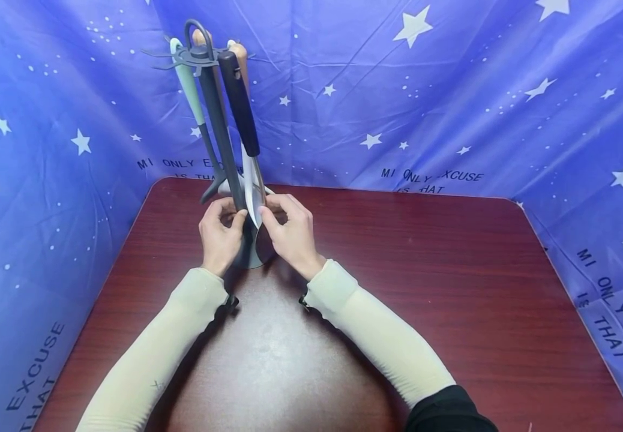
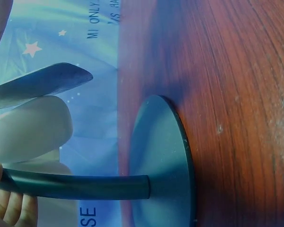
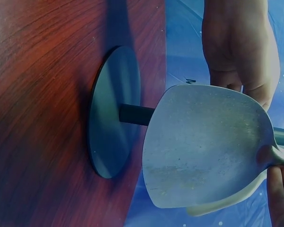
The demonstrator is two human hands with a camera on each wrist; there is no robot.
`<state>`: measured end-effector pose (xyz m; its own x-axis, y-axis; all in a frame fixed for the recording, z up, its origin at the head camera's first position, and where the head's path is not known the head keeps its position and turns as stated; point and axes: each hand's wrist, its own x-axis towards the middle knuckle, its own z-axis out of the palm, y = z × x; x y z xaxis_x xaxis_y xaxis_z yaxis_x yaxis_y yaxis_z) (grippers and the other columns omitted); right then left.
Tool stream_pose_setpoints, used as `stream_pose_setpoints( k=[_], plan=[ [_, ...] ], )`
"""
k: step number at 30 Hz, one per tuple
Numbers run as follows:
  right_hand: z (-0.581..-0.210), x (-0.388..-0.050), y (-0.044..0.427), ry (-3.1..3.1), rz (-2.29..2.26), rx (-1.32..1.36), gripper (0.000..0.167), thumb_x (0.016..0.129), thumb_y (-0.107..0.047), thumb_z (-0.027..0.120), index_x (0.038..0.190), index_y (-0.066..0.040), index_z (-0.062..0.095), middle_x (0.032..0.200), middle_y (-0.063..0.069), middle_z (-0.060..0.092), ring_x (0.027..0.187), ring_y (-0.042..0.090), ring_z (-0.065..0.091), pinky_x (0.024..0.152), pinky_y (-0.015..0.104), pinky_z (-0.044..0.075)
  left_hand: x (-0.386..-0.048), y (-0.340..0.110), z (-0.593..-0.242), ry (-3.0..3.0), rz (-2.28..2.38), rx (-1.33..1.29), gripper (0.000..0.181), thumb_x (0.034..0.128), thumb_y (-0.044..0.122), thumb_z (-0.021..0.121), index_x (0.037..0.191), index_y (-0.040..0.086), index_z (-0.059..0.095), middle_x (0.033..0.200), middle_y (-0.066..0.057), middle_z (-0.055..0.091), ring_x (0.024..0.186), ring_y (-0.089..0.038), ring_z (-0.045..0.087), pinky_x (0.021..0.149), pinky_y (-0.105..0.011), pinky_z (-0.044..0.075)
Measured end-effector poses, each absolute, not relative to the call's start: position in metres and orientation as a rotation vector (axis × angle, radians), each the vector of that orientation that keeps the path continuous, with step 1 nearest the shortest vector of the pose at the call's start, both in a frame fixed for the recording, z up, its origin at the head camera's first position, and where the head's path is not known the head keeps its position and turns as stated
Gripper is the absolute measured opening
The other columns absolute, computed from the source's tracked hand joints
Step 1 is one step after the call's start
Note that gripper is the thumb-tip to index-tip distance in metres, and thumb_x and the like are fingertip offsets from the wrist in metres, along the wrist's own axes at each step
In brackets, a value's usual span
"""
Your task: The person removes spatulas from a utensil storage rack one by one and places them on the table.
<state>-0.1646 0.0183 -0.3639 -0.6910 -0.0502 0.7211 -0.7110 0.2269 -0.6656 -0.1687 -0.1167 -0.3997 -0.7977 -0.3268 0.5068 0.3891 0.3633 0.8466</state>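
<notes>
Behind the stand (image 1: 224, 138), starry cloth (image 1: 338, 123).

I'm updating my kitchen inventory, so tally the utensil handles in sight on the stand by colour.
Black handle: 1
Mint-green handle: 1
Tan handles, one showing only its top: 2
Pale tip, mostly hidden, exact colour unclear: 1
Total: 5 in sight; any fully hidden ones can't be counted.

On the blue cloth (image 1: 338, 66), black printed words (image 1: 433, 175) are repeated: "MI ONLY EXCUSE" and, below, "IS THAT", in places incomplete. The left sleeve (image 1: 152, 342) carries a small mark (image 1: 156, 384) similar to an X.
</notes>
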Motion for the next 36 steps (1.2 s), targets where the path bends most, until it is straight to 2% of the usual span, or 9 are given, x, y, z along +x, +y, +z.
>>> stream_pose_setpoints(
  k=[7, 14, 22, 31, 36],
  plan=[
    [-0.364, -0.164, 0.021, -1.926, 1.519, 0.700, 0.013, 0.079, 0.013, 0.066, 0.092, 0.012, 0.065, 0.082, 0.020, 0.065, 0.069, 0.028, 0.064, 0.064, 0.028, 0.057, -0.168, -0.114, -0.400, -1.999, -1.487, -0.067, 0.017, 0.0812, -0.011, 0.066, 0.097, -0.012, 0.062, 0.089, -0.024, 0.064, 0.080, -0.032, 0.063, 0.076, -0.047, 0.055],
    [-0.368, -0.167, 0.021, -1.947, 1.503, 0.685, 0.013, 0.080, 0.009, 0.065, 0.093, 0.010, 0.065, 0.084, 0.015, 0.066, 0.072, 0.018, 0.066, 0.066, 0.024, 0.057, -0.169, -0.114, -0.401, -1.991, -1.482, -0.084, 0.016, 0.0811, -0.011, 0.066, 0.097, -0.012, 0.062, 0.089, -0.024, 0.064, 0.080, -0.032, 0.063, 0.076, -0.047, 0.055],
    [-0.378, -0.175, 0.020, -1.910, 1.515, 0.715, 0.012, 0.081, 0.010, 0.067, 0.093, 0.011, 0.066, 0.083, 0.019, 0.065, 0.069, 0.027, 0.064, 0.062, 0.030, 0.057, -0.169, -0.115, -0.403, -1.988, -1.477, -0.109, 0.016, 0.0809, -0.012, 0.066, 0.097, -0.012, 0.062, 0.089, -0.025, 0.063, 0.081, -0.034, 0.063, 0.077, -0.046, 0.055],
    [-0.395, -0.187, 0.021, -1.907, 1.528, 0.710, 0.013, 0.086, -0.003, 0.067, 0.097, 0.004, 0.069, 0.086, 0.009, 0.067, 0.071, 0.015, 0.064, 0.062, 0.031, 0.058, -0.170, -0.115, -0.404, -1.976, -1.485, -0.129, 0.017, 0.0806, -0.012, 0.066, 0.097, -0.012, 0.062, 0.089, -0.025, 0.063, 0.081, -0.035, 0.062, 0.077, -0.049, 0.055],
    [-0.390, -0.183, 0.020, -1.904, 1.519, 0.698, 0.012, 0.086, -0.002, 0.067, 0.096, 0.004, 0.069, 0.086, 0.011, 0.067, 0.070, 0.017, 0.065, 0.060, 0.032, 0.058, -0.171, -0.117, -0.406, -1.970, -1.484, -0.137, 0.017, 0.0807, -0.012, 0.066, 0.097, -0.012, 0.062, 0.089, -0.025, 0.063, 0.081, -0.035, 0.063, 0.077, -0.048, 0.055]
  ],
)
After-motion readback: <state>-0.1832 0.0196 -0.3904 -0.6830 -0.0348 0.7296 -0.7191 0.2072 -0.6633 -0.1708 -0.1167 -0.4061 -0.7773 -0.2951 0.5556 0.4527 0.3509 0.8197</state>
